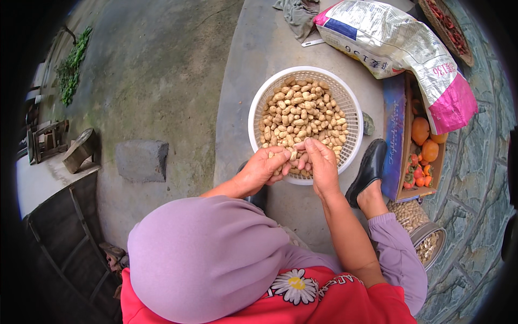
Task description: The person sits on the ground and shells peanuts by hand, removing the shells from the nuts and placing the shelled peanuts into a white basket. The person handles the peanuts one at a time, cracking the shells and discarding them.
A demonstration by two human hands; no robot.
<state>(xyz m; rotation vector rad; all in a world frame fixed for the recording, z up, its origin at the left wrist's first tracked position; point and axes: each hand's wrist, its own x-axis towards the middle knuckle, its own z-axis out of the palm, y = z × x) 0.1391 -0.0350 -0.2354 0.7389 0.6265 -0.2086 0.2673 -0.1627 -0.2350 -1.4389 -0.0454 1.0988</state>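
Note:
A white plastic colander basket stands on the concrete step before me, with a heap of unshelled peanuts in it. My left hand is over its near rim, fingers curled around several peanuts. One peanut sits at the left thumb tip, between the two hands. My right hand meets it from the right, its fingertips pinched at that same peanut. The inner side of the right fingers is partly hidden.
A cardboard box of persimmons and small orange-red fruits stands right, partly under a silver-and-pink sack. Nearer are a clear container of peanuts and a round tin holding pale pieces. A grey cloth lies at the back; a stone block lies left.

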